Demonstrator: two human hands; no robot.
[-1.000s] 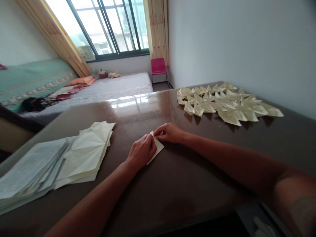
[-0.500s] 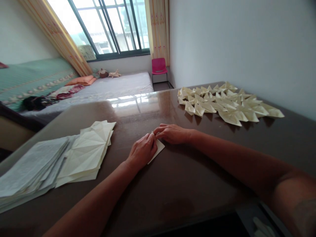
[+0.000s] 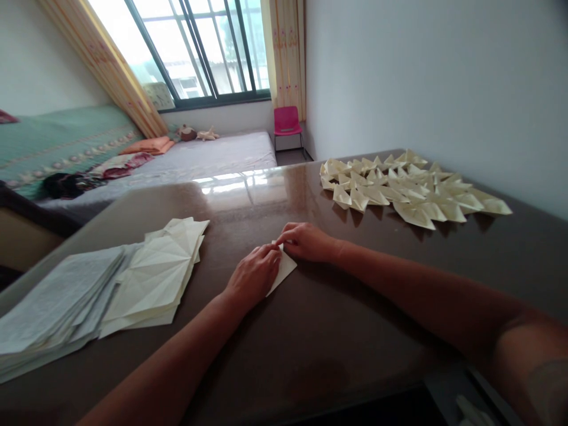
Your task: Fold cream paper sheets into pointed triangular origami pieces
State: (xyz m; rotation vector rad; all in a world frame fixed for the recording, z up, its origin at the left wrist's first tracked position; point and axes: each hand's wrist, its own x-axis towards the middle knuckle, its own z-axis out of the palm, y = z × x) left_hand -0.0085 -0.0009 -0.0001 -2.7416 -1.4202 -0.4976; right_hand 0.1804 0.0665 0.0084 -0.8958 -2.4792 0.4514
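A small cream sheet of folded paper (image 3: 284,271) lies on the dark brown table (image 3: 337,331) in front of me. My left hand (image 3: 252,277) rests flat on its left half, fingers pressed down on it. My right hand (image 3: 306,241) pinches the paper's upper corner with fingertips together. Both hands meet over the sheet, which is mostly hidden beneath them.
A stack of creased cream and grey paper sheets (image 3: 110,290) lies at the left of the table. Several finished folded paper pieces (image 3: 408,189) are spread at the far right by the white wall. Beyond the table are a bed (image 3: 177,160), a pink chair (image 3: 286,121) and a window.
My hands stay on the folded paper. The right fingertips have shifted slightly along its upper corner, and the left hand has slid a little over the sheet. The view has dropped slightly.
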